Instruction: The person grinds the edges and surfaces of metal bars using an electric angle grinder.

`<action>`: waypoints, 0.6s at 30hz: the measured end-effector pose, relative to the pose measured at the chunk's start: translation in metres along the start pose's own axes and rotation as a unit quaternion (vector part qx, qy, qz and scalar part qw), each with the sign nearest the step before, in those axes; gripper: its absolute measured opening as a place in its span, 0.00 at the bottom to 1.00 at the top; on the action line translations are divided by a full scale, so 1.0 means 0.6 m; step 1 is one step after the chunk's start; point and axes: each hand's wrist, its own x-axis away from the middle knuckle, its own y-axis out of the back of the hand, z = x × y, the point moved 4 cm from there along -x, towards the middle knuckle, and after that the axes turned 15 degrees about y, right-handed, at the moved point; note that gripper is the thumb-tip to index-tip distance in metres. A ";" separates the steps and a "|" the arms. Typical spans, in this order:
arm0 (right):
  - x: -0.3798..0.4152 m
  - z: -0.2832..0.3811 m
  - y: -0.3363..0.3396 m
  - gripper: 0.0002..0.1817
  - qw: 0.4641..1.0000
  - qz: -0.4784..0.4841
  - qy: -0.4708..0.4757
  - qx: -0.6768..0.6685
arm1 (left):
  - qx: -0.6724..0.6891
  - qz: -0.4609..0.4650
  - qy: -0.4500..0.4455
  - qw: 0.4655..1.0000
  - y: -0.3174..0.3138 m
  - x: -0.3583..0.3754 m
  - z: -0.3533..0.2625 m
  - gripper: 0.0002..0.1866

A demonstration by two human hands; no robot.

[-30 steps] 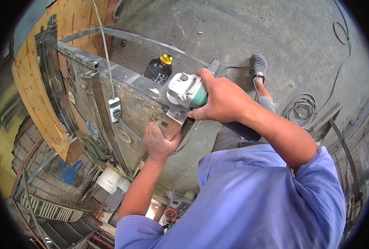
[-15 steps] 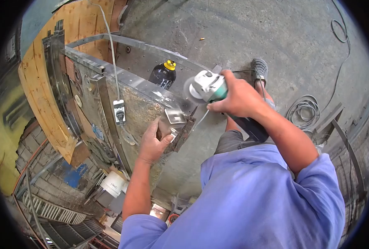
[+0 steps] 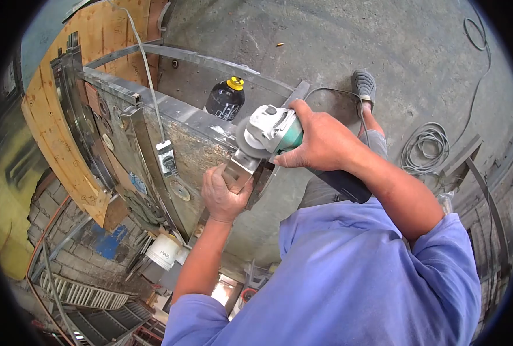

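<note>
My right hand (image 3: pixel 320 138) wraps round an angle grinder (image 3: pixel 274 126) with a white gear head and a green and black body. Its round disc (image 3: pixel 248 138) overlaps the upper end of a small bent metal bracket (image 3: pixel 242 165) in this view. The bracket is in my left hand (image 3: pixel 225 195), pinched between thumb and fingers near the corner of the workbench (image 3: pixel 181 124). Just beyond the grinder stands a black bottle (image 3: pixel 225 102) with a yellow cap.
A power strip (image 3: pixel 166 158) hangs on a white cord over the bench. Coiled cable (image 3: pixel 425 147) lies on the concrete floor to the right, beside metal bars (image 3: pixel 487 196). A plywood sheet (image 3: pixel 49 132) lines the left side, and a white bucket (image 3: pixel 163 252) stands lower left.
The grinder has moved left and down, bringing its disc to the bracket. My left hand has shifted slightly right and turned the bracket.
</note>
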 end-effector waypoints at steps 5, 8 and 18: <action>-0.011 0.012 -0.003 0.47 1.000 0.004 0.010 0.002 | -0.001 0.004 -0.008 1.000 -0.002 0.000 0.002 0.40; -0.019 0.022 -0.002 0.46 1.000 0.014 0.013 0.004 | -0.001 0.009 -0.014 1.000 -0.002 0.000 0.002 0.41; -0.039 0.032 -0.002 0.45 0.999 0.037 -0.002 0.037 | -0.009 0.010 -0.013 1.000 -0.002 -0.006 0.003 0.40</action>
